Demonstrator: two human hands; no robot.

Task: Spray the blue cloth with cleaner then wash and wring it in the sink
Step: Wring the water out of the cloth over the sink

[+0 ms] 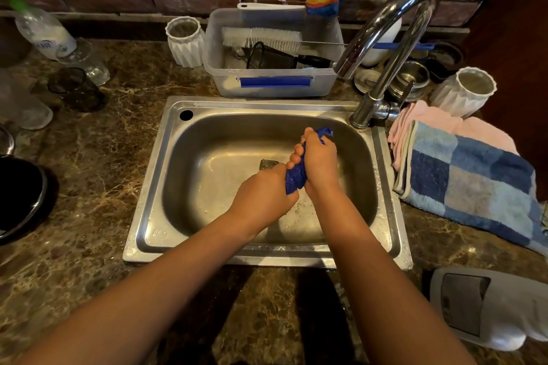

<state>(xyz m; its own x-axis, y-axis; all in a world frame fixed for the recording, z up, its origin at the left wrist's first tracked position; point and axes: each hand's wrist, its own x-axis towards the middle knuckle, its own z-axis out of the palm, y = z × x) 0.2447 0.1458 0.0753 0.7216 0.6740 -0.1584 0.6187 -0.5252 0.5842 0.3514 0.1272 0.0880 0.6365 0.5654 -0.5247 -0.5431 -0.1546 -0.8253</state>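
Over the middle of the steel sink (154, 175) both hands grip the blue cloth (295, 179), which is bunched into a tight twisted roll. My right hand (318, 161) is closed around its upper part, and one cloth end pokes out above the fist. My left hand (264, 197) clasps the lower end from the left. Most of the cloth is hidden inside the two fists. A spray bottle (41, 29) with a green top lies tilted at the far left of the counter. The chrome tap (385, 38) arches over the sink's back right corner; no water stream shows.
A clear plastic tub (272, 80) with brushes sits behind the sink, flanked by two white ribbed cups (185, 40) (468, 92). Folded pink and blue checked towels (468, 175) lie right of the sink. Glasses (74, 86) and a dark pot (17, 195) stand left; a white appliance (486, 308) sits front right.
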